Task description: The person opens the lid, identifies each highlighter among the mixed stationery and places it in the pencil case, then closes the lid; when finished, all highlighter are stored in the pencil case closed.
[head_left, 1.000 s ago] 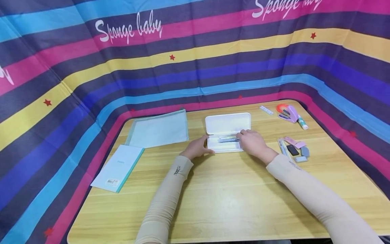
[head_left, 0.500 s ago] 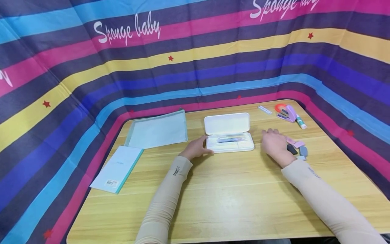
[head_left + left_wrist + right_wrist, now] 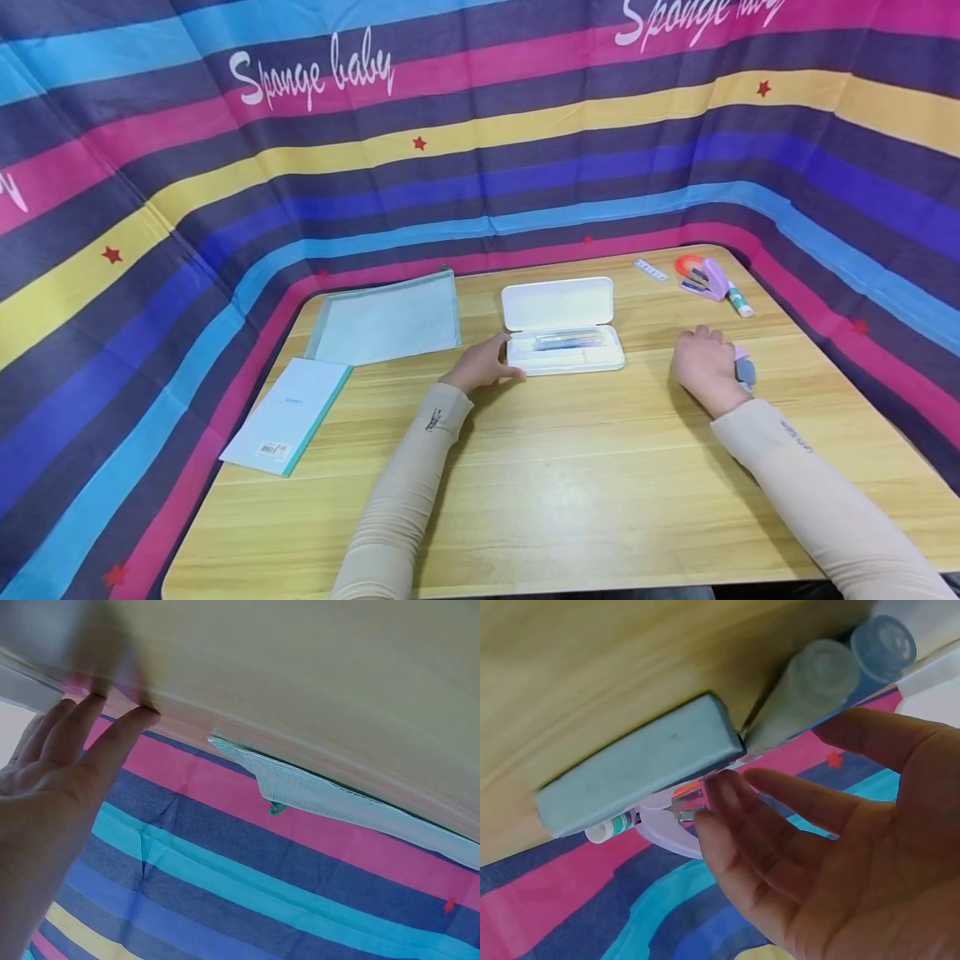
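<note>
A white pencil case point(image 3: 566, 362) lies unfolded at the table's middle with its lid tilted back. Several slim pens point(image 3: 567, 340) lie in its rear part. At the case's left end is my left hand point(image 3: 480, 364), its thumb by the front corner and its fingers against the side. My right hand point(image 3: 703, 364) is over the small stationery at the right and hides much of it. In the right wrist view its thumb and fingers stand apart, near two pale pen ends point(image 3: 821, 675). A grey-blue block point(image 3: 641, 769), perhaps an eraser, lies beside them.
A mesh zip pouch point(image 3: 386, 321) and a pale notebook point(image 3: 288, 417) lie at the left. At the back right are a white strip point(image 3: 650, 269), an orange-red ring point(image 3: 686, 264), a purple stapler point(image 3: 716, 281) and a glue stick point(image 3: 740, 300). A striped cloth surrounds the table.
My right hand has left the pens inside the pencil case and moved right, over the small stationery. My left hand stays at the case's left end.
</note>
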Motion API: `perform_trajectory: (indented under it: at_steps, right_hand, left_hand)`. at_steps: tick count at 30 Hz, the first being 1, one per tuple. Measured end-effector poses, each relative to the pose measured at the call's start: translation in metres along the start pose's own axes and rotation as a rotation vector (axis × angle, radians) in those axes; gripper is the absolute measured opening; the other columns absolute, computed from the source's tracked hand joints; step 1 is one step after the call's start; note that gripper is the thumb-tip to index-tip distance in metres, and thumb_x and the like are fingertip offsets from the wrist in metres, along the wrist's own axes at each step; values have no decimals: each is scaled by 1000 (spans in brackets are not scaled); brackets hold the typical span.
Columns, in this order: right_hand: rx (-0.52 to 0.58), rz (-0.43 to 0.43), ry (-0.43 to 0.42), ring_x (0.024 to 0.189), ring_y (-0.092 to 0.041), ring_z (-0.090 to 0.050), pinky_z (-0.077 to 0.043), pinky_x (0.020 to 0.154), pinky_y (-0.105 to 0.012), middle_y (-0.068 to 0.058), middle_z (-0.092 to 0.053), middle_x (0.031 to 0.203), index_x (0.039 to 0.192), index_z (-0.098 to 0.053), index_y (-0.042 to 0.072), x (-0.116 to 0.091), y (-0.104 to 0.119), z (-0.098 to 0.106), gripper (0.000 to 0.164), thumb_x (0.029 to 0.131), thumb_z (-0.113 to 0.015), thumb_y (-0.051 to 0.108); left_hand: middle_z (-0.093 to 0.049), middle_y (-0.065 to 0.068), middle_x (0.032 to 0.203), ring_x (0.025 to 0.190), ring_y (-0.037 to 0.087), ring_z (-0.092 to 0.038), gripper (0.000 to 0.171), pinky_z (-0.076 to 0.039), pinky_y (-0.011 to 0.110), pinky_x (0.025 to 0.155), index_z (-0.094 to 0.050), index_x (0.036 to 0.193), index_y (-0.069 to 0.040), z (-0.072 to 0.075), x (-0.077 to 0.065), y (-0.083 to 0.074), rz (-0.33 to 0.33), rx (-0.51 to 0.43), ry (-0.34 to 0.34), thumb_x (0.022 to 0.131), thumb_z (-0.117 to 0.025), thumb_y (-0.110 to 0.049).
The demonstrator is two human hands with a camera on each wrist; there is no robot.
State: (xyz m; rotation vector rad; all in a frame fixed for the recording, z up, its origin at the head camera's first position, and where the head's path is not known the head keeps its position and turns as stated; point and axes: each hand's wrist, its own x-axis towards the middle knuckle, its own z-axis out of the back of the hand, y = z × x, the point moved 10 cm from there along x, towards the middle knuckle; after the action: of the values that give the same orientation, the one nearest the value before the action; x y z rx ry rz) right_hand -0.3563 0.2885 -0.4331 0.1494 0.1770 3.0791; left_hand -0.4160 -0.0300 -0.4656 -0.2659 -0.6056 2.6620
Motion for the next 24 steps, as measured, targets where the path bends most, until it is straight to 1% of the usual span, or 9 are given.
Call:
perform_trajectory:
  at_steps: [4,13,17,24]
  right_hand:
    - [21,-7,6,76,-44,-39,-36,53,-50,-28,-38,80,86,-50,-16,0,-2,1,22,77,-45,3]
    - [25,-37,2,78,-46,-42,-36,55,-52,-33,-40,81,91,-44,-18,1,-4,0,27,77,-46,5]
    - [42,-37,-1,74,-46,-45,-36,53,-52,-31,-41,79,90,-44,-17,1,-2,1,25,77,-45,5]
    - [12,-31,6,68,-43,-48,-36,51,-48,-26,-40,76,90,-44,-15,0,0,1,22,78,-43,4]
  left_hand:
    - [-37,2,133,117,18,-37,93,-34,34,92,-29,134,-16,0,0,1,-5,-3,-3,61,-62,-62]
    - [-35,1,134,118,18,-36,93,-33,34,93,-28,135,-17,0,-1,0,-8,-22,-2,61,-63,-61]
    - [-36,2,134,118,19,-36,92,-33,34,93,-28,135,-16,1,-2,-1,-5,-23,-3,62,-64,-60]
    - [-36,2,134,117,18,-37,92,-33,34,92,-29,135,-16,1,-2,-1,-4,-15,1,62,-63,-60]
